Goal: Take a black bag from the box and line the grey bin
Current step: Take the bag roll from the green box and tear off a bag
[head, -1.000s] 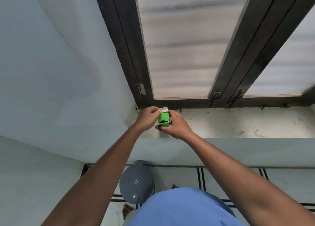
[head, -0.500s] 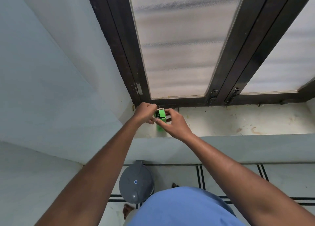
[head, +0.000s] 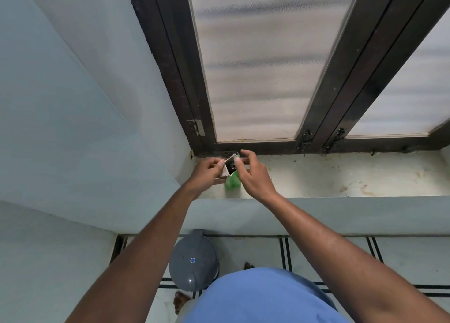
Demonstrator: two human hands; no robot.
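A small green box [head: 232,182] is held over the left end of the window sill [head: 341,176], its white top flap pulled open. Black bag material [head: 230,165] shows in the opening. My left hand [head: 207,173] grips the box at the flap on its left side. My right hand [head: 253,174] is at the box's right side, thumb and forefinger pinching at the black material in the mouth. The grey bin [head: 193,260] stands on the floor below the sill, its round lid closed.
A dark-framed window [head: 255,67] with frosted panes rises behind the sill. A pale blue wall [head: 73,103] closes the left side. The tiled floor [head: 401,254] has black stripes. My blue shirt [head: 263,298] and a bare foot [head: 181,300] lie beside the bin.
The box has been tilted and its white flap opened, exposing black material inside. My right fingers have shifted from the box's side to its open mouth.
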